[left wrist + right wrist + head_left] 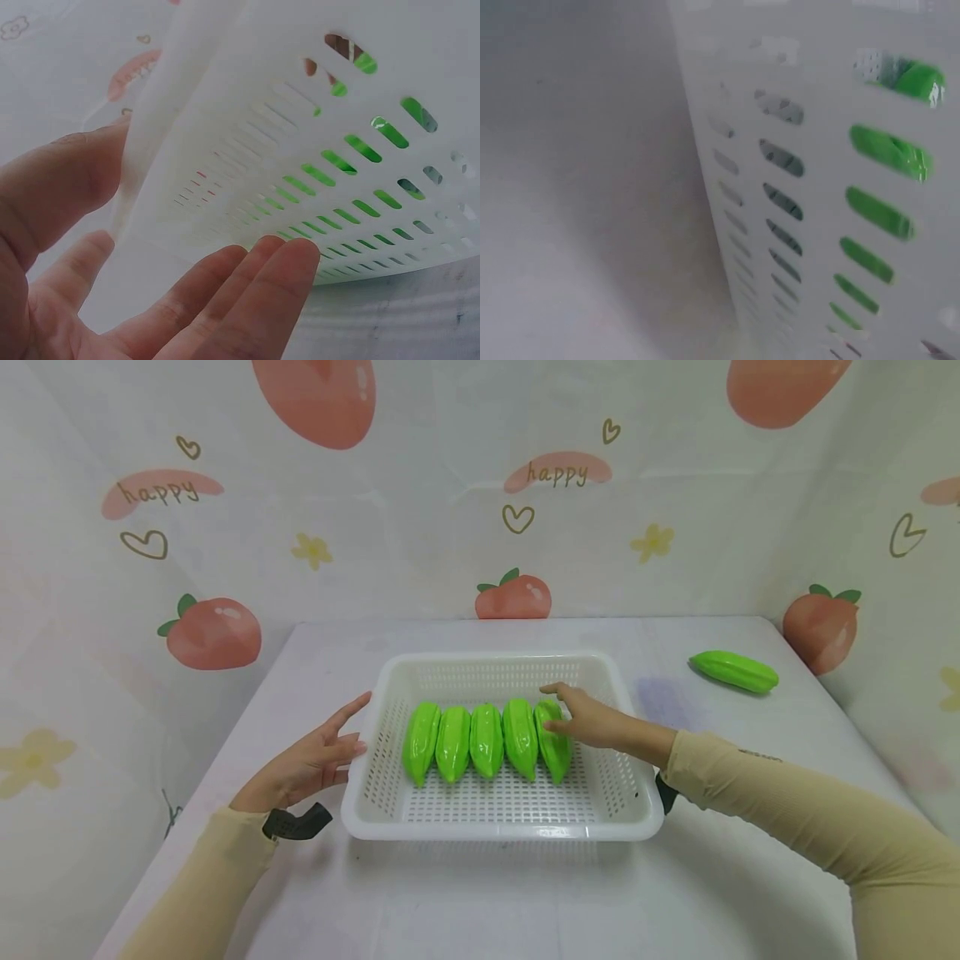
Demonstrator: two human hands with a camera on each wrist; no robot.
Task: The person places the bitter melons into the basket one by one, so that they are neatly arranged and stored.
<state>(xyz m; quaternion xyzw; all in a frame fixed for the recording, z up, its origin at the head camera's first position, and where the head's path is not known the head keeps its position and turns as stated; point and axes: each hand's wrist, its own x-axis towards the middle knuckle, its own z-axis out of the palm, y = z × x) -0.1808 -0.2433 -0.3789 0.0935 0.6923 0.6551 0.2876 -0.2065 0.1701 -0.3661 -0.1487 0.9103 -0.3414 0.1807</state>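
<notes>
A white perforated plastic basket (498,831) holds a row of several bright green, ridged vegetables with pointed tips, such as the middle one (487,742). My left hand (311,764) is at the basket's left side, thumb and fingers spread beside the rim; in the left wrist view its fingers (274,292) lie close against the holed wall. Over the right end of the row is my right hand (588,717), with thumb and forefinger apart and its thumb overlapping the rightmost green vegetable (553,752). In the right wrist view the basket wall hides that hand.
Another green vegetable (735,672) lies alone on the white-covered table (465,910), toward the back right. Behind and at both sides hangs a white cloth (420,543) printed with fruit, hearts and flowers. A bluish stain (667,702) marks the cover right of the basket.
</notes>
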